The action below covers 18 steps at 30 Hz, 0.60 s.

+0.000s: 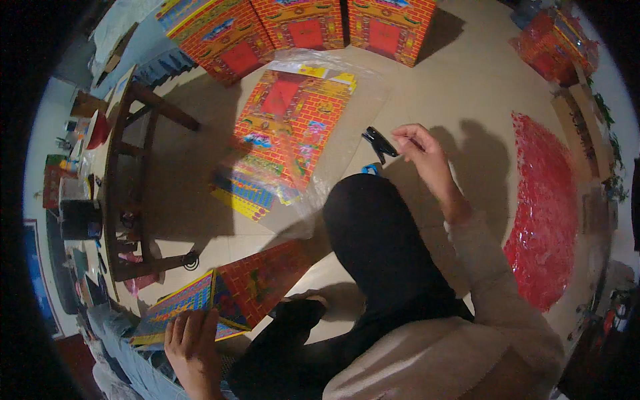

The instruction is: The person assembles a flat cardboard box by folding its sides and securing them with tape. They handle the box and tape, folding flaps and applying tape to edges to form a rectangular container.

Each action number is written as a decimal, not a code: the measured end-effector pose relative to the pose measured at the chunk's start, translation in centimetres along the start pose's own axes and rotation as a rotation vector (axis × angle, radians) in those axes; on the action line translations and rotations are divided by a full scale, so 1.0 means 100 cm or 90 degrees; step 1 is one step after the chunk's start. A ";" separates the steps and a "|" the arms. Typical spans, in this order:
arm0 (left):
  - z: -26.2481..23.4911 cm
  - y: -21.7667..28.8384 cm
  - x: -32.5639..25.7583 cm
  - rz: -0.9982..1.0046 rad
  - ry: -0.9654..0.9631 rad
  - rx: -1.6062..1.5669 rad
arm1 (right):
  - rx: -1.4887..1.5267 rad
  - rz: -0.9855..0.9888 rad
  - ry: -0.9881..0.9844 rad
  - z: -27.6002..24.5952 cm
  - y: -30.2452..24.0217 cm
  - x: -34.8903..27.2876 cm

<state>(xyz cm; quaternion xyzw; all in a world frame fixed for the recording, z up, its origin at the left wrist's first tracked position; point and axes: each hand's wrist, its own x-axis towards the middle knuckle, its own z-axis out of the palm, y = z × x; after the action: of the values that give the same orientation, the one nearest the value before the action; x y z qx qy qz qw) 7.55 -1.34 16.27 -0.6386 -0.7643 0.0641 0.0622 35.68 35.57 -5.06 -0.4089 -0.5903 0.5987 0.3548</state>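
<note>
On the pale tiled floor point(477, 83), a black stapler point(381, 143) lies just beside the right hand point(425, 152), fingers bent, pinch unclear; the left hand point(193, 343) lies over a printed box point(260, 277), its hold unclear; a wooden table point(163, 108) stands left, red plastic point(547, 213) right.

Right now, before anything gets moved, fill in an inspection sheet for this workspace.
Surface: cream tiled floor.
Job's things: part-folded brick-print box; flat brick-print sheets, partly under clear plastic; black stapler; three standing brick-print boxes.
Clutter: glossy red plastic sheet; small blue item near the stapler, partly hidden.
Hands: left hand on the part-folded box; right hand beside the stapler, grip unclear.
Cables: black coil, possibly a cable.
Surroundings: wooden table at left, cardboard carton at right.
</note>
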 end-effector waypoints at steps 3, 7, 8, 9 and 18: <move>0.004 -0.007 -0.001 -0.013 -0.003 0.014 | -0.204 0.111 0.055 -0.086 0.183 0.015; 0.023 -0.019 -0.001 0.019 0.015 0.032 | -0.063 0.263 -0.017 -0.154 0.337 -0.020; 0.021 -0.021 -0.004 0.019 0.012 0.054 | -0.058 0.290 -0.048 -0.143 0.344 -0.026; 0.019 -0.021 -0.007 0.021 0.010 0.073 | -0.165 0.289 -0.065 -0.127 0.352 -0.028; 0.009 -0.009 -0.009 -0.072 -0.029 0.025 | -0.119 0.292 -0.116 0.000 0.323 -0.028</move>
<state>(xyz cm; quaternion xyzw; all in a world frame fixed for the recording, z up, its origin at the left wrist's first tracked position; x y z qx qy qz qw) 6.65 -2.40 15.56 -0.5913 -0.7990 0.0904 0.0610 38.71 31.37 -37.08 -0.5076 -0.5641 0.6408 0.1158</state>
